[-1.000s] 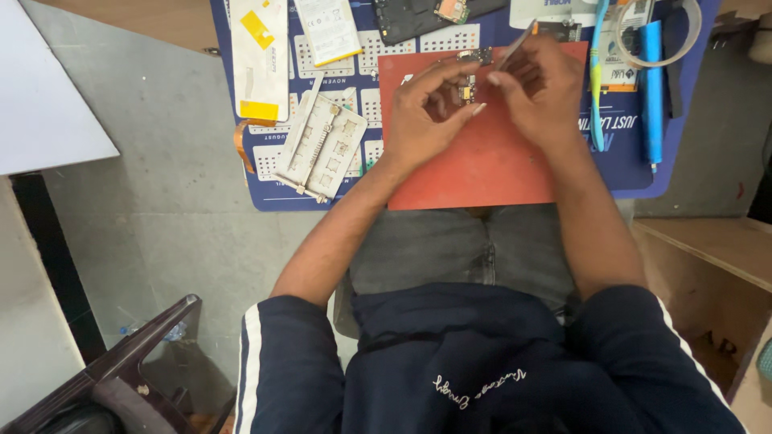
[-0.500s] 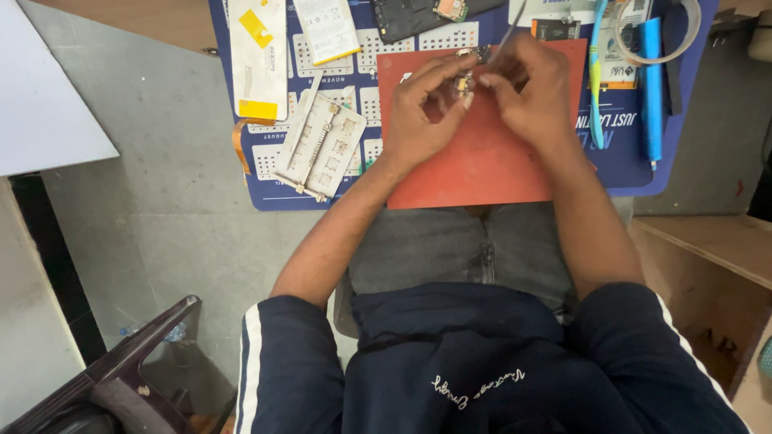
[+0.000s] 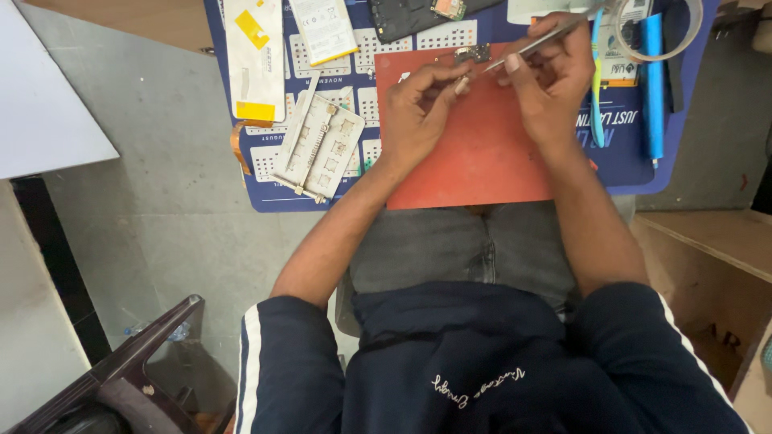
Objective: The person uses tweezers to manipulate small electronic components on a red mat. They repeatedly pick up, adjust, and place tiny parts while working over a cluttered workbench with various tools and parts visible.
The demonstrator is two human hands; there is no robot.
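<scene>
From my remote seat, reading left to right: a white panel with yellow stickers (image 3: 253, 56) lies at the far left edge of the blue mat (image 3: 619, 153), with a pale metal frame part (image 3: 318, 149) just below it and a white flat battery-like piece (image 3: 324, 28) beside it at the far edge. A dark phone body (image 3: 418, 16) sits at the far edge too, cut off by the frame.

Next comes the red work pad (image 3: 474, 153), laid over the mat's near edge. The left hand (image 3: 418, 116) rests on it, its grip pinched on a small circuit part (image 3: 473, 55) near the pad's far edge. The right hand (image 3: 551, 76) has its grip closed around metal tweezers (image 3: 539, 44), the tip meeting that small part.

I judge the step in hand is fine work on the part — picking or seating something tiny. The next move would call for a steady left hand and a light, exact touch at the tip.

Further right, blue tools (image 3: 651, 80) and a clear tape ring (image 3: 671, 32) lie near the mat's right edge. The surface is low, over the person's lap; the floor (image 3: 137, 177) is grey — a dark chair (image 3: 121, 378) stands at lower left, a wooden box (image 3: 716, 257) at right.
</scene>
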